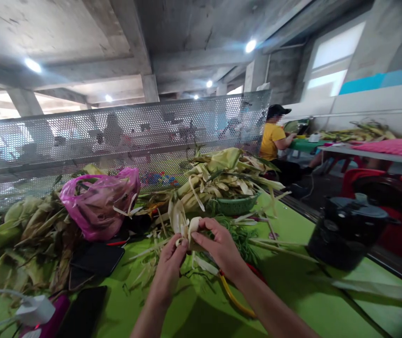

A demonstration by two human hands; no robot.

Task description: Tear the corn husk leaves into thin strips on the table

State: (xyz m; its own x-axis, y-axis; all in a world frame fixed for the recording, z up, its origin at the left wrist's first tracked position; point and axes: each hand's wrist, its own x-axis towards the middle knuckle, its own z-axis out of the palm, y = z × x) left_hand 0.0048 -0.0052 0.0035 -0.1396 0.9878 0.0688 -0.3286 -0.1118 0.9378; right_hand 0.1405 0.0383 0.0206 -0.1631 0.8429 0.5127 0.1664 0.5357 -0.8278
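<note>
My left hand (170, 264) and my right hand (218, 245) meet above the green table (292, 300). Both pinch a folded pale leaf piece (184, 224), whose strips stick up between the fingertips. The left fingers close on its lower edge. The right fingers wrap its right side. Loose leaf strips and green stems (238, 234) lie on the table under the hands. A yellow-handled tool (234, 298) lies below my right wrist, partly hidden.
A green basket (234, 205) heaped with husks stands behind the hands. A pink plastic bag (98, 202) and a husk pile (28, 234) sit left. Black phones (97, 258) lie front left. A black pot (349, 232) stands right. A perforated metal screen (116, 136) backs the table; a person in yellow (273, 138) sits beyond.
</note>
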